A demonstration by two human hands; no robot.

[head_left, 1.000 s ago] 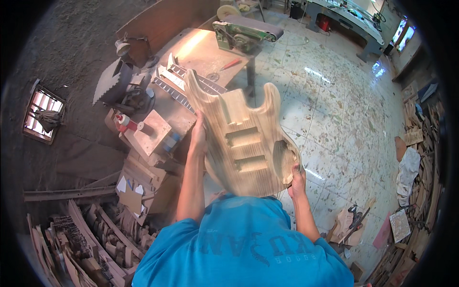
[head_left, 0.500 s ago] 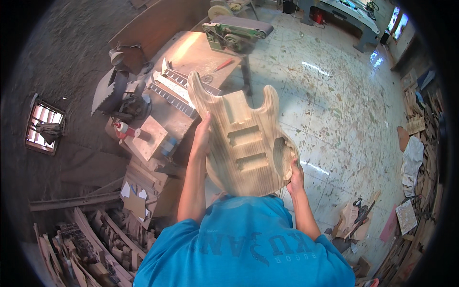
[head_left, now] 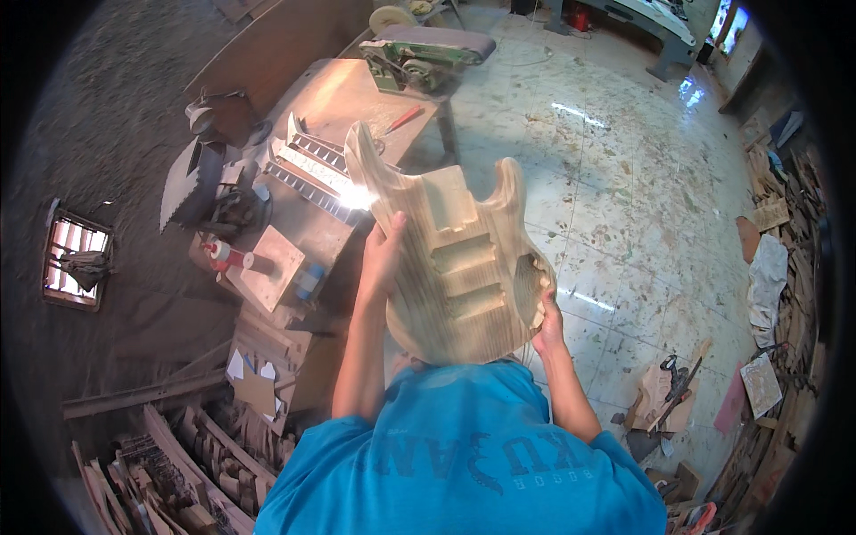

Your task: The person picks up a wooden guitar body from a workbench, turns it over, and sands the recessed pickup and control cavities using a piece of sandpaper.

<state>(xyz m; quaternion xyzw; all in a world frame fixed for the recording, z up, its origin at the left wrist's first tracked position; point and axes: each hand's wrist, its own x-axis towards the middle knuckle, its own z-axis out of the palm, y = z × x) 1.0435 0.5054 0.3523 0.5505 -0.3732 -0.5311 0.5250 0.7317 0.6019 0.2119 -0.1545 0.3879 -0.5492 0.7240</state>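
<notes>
An unpainted, light wooden electric guitar body with carved pockets and two horns is held upright in front of my blue shirt. My left hand grips its left edge just below the longer horn. My right hand holds the lower right edge, thumb by the oval cavity. Behind the body, on a dusty wooden workbench, lie metal slotted rails, a red-handled tool and a red-and-white bottle.
A green belt sander stands at the bench's far end, a dark machine on its left. Scrap wood is piled at the lower left and along the right wall. The tiled floor leads to a grey machine table.
The view has shifted slightly, so bench and sander appear higher and further left. The guitar body has moved slightly within the picture; both hands keep their grip on it.
</notes>
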